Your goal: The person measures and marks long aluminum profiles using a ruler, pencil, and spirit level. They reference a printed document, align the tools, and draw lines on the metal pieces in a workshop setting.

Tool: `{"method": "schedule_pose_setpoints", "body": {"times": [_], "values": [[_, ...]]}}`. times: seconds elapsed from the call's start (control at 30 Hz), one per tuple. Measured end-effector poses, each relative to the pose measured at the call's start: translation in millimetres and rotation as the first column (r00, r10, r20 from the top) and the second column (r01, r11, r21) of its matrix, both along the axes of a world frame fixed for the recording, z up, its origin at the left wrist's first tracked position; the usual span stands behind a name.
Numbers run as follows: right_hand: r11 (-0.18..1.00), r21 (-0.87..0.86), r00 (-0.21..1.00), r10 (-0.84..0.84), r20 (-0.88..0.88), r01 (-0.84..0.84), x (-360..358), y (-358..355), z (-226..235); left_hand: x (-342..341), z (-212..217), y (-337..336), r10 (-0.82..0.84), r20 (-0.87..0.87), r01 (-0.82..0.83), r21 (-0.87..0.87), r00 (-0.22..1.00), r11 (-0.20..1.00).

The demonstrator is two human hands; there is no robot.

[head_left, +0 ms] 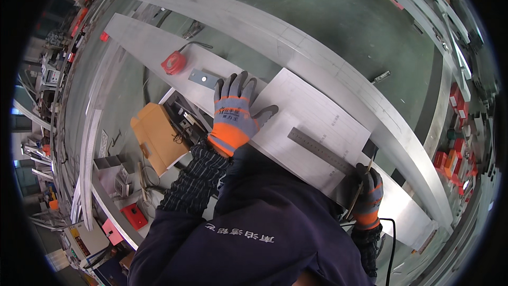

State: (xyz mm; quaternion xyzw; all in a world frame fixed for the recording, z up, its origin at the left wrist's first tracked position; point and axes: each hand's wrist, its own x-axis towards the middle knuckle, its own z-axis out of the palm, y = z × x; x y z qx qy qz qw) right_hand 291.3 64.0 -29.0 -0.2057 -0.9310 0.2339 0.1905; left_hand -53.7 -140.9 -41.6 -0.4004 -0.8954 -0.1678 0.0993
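My left hand (pixel 235 114), in a grey and orange work glove, lies with its fingers spread at the left edge of white paper sheets (pixel 288 98). The sheets rest on a long flat metal bar (pixel 138 36) and carry faint lines and print. A steel ruler (pixel 320 151) lies slantwise on them, its right end close to my right hand (pixel 369 196). That gloved hand is closed around a thin stick-like tool (pixel 360 193), whose exact kind I cannot make out. Beyond my left fingertips are a small grey metal plate (pixel 203 78) with a round spot and a red tape measure (pixel 173 62).
A second long metal beam (pixel 312 61) runs behind the bar. At left, an open brown cardboard box (pixel 154 132) sits beside a container of small tools (pixel 185 116). A black cable (pixel 392 249) hangs at lower right. Red boxes (pixel 457 100) stand along the right side.
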Motion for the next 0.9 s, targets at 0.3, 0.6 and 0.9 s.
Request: {"method": "schedule_pose_setpoints", "body": {"times": [0.3,0.6,0.9], "values": [[0.999,-0.023,0.999,-0.048,0.021,0.049,6.9,2.0,-5.8,-2.7,-1.9,20.9,-0.073,0.113,0.088,-0.129,0.991,0.988],[0.998,-0.057,0.999,-0.038,0.008,0.038,9.9,5.5,0.5,42.8,-0.3,18.2,-0.248,0.254,0.269,-0.048,0.935,0.962],[0.984,-0.141,0.994,-0.113,-0.005,0.111,23.7,14.7,13.5,91.2,-1.6,12.0,-0.441,0.333,0.437,0.091,0.834,0.895]]}}
